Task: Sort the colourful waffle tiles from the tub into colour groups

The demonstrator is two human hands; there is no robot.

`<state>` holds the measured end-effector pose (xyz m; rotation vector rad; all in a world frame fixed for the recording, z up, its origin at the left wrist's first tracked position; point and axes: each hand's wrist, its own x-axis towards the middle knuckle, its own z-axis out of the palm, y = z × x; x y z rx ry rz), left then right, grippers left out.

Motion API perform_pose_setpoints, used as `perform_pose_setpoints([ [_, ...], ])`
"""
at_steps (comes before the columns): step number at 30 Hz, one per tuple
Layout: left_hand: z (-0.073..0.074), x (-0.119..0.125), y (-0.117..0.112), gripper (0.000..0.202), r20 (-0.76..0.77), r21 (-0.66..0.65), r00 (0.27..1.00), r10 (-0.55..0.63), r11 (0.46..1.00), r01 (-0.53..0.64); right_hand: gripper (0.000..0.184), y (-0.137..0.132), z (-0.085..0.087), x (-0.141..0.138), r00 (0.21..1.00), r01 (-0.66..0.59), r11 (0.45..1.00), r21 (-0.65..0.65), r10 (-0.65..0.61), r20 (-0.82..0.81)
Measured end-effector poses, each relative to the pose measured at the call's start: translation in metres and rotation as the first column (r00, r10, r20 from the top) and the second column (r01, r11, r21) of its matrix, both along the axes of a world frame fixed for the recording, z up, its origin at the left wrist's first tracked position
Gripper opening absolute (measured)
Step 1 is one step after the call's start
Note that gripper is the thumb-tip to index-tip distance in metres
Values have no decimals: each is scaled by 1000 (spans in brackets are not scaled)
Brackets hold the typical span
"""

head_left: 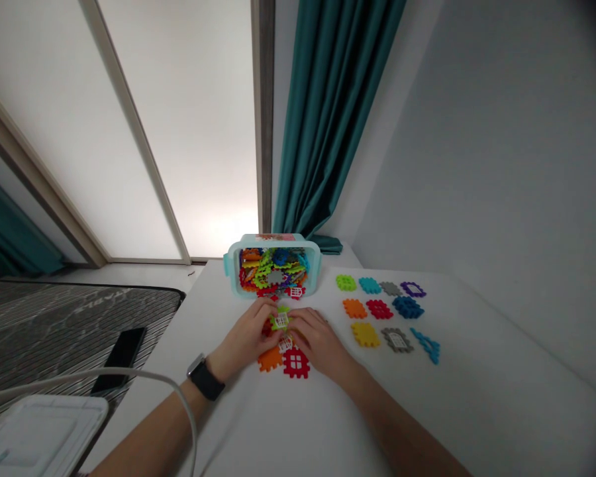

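My left hand (246,338) and my right hand (316,341) meet over the white table (477,411), both pinching a small lime-green interlocking tile (281,320) with a white window insert. Just below the hands lie an orange tile (269,359), a red window tile (297,364) and a small white-and-red piece (285,344). Behind the hands stands a clear tub with a pale teal rim (273,265), full of several coloured tiles. A black watch (205,378) sits on my left wrist.
Several tiles lie in rows to the right: green (346,282), teal (370,285), grey (390,288), purple (412,289), orange (354,308), red (379,309), blue (408,307), yellow (365,334), grey window (397,340), teal triangle (426,345). A black phone (119,358), white lid (40,434) and cable lie left.
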<state>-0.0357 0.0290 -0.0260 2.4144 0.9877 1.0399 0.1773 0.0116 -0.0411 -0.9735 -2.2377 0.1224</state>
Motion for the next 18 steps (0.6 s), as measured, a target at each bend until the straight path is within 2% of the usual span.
perform_pose_setpoints([
  [7,-1,-1,0,18,-22,80,999,-46,996,48,12,1,1,1,999,-21,999,37,19,36],
  [11,-1,-1,0,19,-30,111,998,-61,992,64,16,0,4,1,1000,-3,1000,20,3,4],
  [16,1,0,0,16,-72,224,997,-37,973,52,36,-2,3,0,998,18,997,-69,-23,-62],
  [18,1,-1,0,16,-83,247,996,-38,967,58,37,-1,2,-1,998,11,994,-104,-18,-67],
])
